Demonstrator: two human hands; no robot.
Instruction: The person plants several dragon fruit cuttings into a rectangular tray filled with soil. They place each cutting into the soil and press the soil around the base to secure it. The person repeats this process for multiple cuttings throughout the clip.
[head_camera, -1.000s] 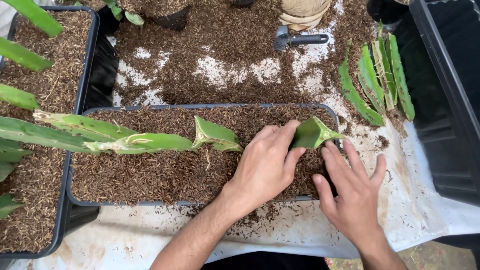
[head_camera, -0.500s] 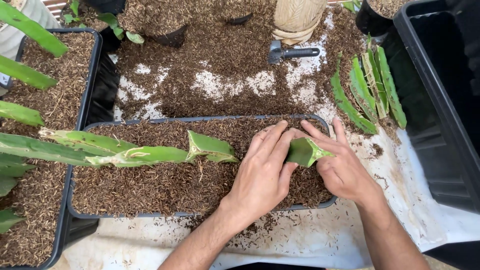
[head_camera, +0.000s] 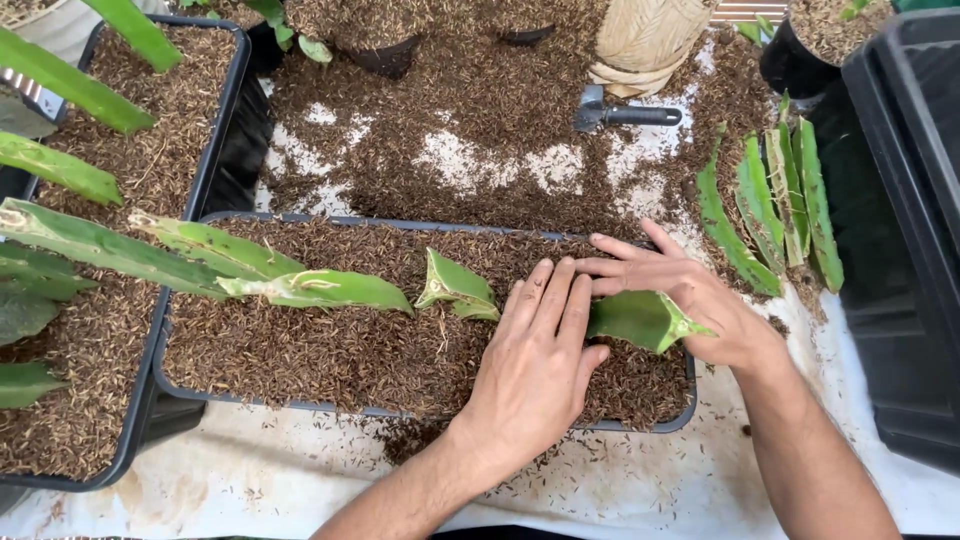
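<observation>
Worktop (head_camera: 300, 480), mulch-strewn: tray (head_camera: 690, 405); left hand (head_camera: 540, 365) flat on mulch, right hand (head_camera: 690, 300) holding cutting (head_camera: 640, 318).

Setting: we see a garden potting bench | evidence: substrate-filled dark trays (head_camera: 690, 400) at centre and left, hand trowel (head_camera: 625, 115) at top, cut green cuttings (head_camera: 770, 205) at right, pots along top edge.

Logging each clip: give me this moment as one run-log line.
left hand: pressing brown planting mix | right hand: cupping green cactus cutting | cutting: standing in long dark plastic tray | spare cuttings: right
</observation>
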